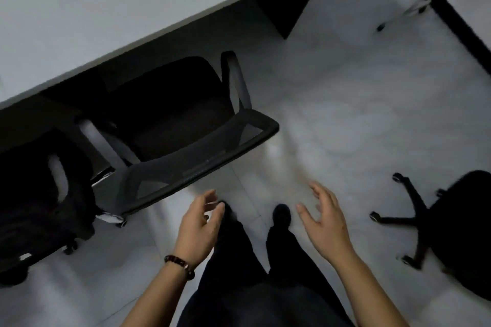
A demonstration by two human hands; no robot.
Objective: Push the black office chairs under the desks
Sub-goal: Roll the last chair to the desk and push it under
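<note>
item 1: black mesh-backed office chair with grey armrests [186, 125]. i saw its seat front tucked beneath the near edge of the white desk top [106, 8], with its backrest out over the pale tiled floor [345, 114], towards me.
item 2: second black office chair [39, 194], at the left end of the desk's near edge, just beside the first. it lay in shadow, so i could not tell how far under it sat.
item 3: third black office chair on a five-spoke wheeled base [473, 220], out on the floor at the right, well apart from the desk.
item 4: left hand [199, 228], dark beaded bracelet [180, 265] at the wrist. fingers were loosely spread and held nothing, near the first chair's backrest but not touching it.
item 5: right hand [324, 228], fingers relaxed and apart, empty, over the floor between the first and third chairs.
item 6: black shoes [281, 214] and dark trousers [239, 273], below both hands.
</note>
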